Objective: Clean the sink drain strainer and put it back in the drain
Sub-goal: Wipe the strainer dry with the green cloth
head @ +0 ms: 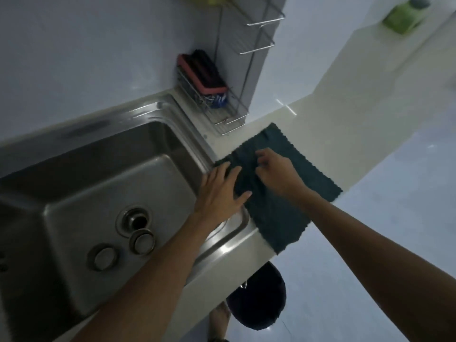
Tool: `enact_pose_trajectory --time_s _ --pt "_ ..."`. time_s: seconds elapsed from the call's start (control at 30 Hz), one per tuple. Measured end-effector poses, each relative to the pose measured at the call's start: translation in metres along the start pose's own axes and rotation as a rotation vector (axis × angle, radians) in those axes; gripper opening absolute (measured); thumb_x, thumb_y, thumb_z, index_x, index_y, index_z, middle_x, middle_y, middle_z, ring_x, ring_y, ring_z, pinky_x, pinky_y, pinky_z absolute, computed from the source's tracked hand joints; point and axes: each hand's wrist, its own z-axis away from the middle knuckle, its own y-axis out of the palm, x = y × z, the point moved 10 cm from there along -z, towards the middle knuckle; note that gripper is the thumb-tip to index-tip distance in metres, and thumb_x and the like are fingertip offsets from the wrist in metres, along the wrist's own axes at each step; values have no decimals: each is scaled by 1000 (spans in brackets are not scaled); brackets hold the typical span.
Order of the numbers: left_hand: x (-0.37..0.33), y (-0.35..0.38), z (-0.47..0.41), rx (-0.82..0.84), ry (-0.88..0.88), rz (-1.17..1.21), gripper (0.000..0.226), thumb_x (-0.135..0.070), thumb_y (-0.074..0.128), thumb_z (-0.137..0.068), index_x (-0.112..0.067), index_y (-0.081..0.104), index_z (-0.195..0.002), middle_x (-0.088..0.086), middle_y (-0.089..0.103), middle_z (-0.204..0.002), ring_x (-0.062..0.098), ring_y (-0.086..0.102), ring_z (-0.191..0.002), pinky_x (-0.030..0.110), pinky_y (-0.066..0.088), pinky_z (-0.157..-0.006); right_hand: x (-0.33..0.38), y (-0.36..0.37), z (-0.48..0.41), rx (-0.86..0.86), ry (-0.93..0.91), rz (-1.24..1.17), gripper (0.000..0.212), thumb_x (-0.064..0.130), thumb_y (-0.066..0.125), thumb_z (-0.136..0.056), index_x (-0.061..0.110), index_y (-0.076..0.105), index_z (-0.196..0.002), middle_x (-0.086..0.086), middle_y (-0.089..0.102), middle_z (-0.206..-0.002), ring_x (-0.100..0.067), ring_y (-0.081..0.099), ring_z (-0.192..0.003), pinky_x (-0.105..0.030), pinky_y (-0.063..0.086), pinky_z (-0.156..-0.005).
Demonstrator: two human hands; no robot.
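Left arm: reaches forward over the right rim of the stainless steel sink point(61, 169). The left hand point(220, 190) lies palm down, fingers straight and spread, and presses the near left edge of the dark teal cloth with scalloped edges point(291, 193).
Right arm: stretches in from the lower right. The right hand point(276, 169) sits over the cloth's middle, knuckles up, fingers bent down onto the fabric.
Right grip: blurred; I cannot tell whether the fingers pinch a fold or only touch it.
Cloth: spread flat on the pale counter point(333, 124), one corner hanging over the front edge.
Strainer: the round metal strainer cup point(142, 241) lies on the sink floor just beside the open drain hole point(138, 220), out of it and well apart from both hands.
Second piece: a round metal disc point(103, 257) lies near the cup, on its left.
Rack: the wire rack point(222, 112) in the corner holds a pink-and-black sponge point(202, 72).
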Motion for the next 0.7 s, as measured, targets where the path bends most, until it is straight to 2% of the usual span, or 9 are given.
enact_pose_trajectory --time_s 0.1,0.17,0.23,0.3,0.4,0.5,0.57,0.63,0.7 --pt "-12 20 -6 34 21 -45 69 -63 54 -94 -23 46 -150 8 33 -162 28 32 -147 48 27 -119 -51 -2 8 0 116 340 71 58 69 -86 19 45 -140 -9 50 -136 -33 51 -123 -47 52 -95" --pt "-6 19 1 -13 31 -12 63 -61 54 -95 -22 53 -144 5 34 -162 25 36 -146 47 30 -116 -71 9 10 40 163 421 66 64 67 -85 18 48 -128 -11 50 -128 -34 52 -115 -47 54 -86" --pt "11 11 15 -60 13 26 58 -59 52 -97 -22 56 -141 3 35 -161 25 39 -143 46 34 -113 -64 19 3 53 113 290 34 46 65 -94 18 52 -106 -8 61 -108 -30 60 -95 -37 48 -71" --pt "43 7 37 -63 -54 53 56 -56 53 -97 -23 55 -142 5 37 -159 27 43 -139 45 39 -110 -35 36 -6 112 3 160 18 34 64 -97 19 55 -93 -1 64 -86 -24 63 -78 -29 40 -61" --pt "123 8 83 -15 -244 56 58 -41 67 -94 -15 53 -144 12 43 -153 33 47 -136 48 41 -111 43 65 -9 186 -200 10 20 34 63 -98 24 57 -82 12 60 -74 -1 58 -64 -12 33 -55" --pt "207 20 136 174 -426 -82 73 -44 72 -88 -16 45 -150 15 39 -154 39 41 -140 52 36 -113 114 99 -10 214 -294 -118 27 35 66 -96 26 55 -73 10 59 -65 6 57 -60 -8 39 -57" --pt "240 31 156 315 -435 -203 87 -53 74 -83 -27 35 -156 13 29 -160 41 34 -143 52 32 -114 147 125 -12 250 -296 -191 24 37 66 -95 20 59 -79 6 63 -70 2 59 -66 -11 40 -61" --pt "258 49 166 452 -399 -229 99 -60 75 -79 -35 22 -160 11 19 -166 40 28 -147 53 30 -115 169 152 -15 302 -255 -286 25 37 66 -95 15 62 -85 0 66 -78 -9 62 -74 -25 47 -67" --pt "269 71 169 563 -372 -236 102 -56 76 -81 -32 19 -162 14 19 -165 41 30 -145 52 34 -115 180 175 -16 343 -176 -430 22 37 68 -93 21 62 -79 6 65 -74 -11 63 -72 -30 49 -66"
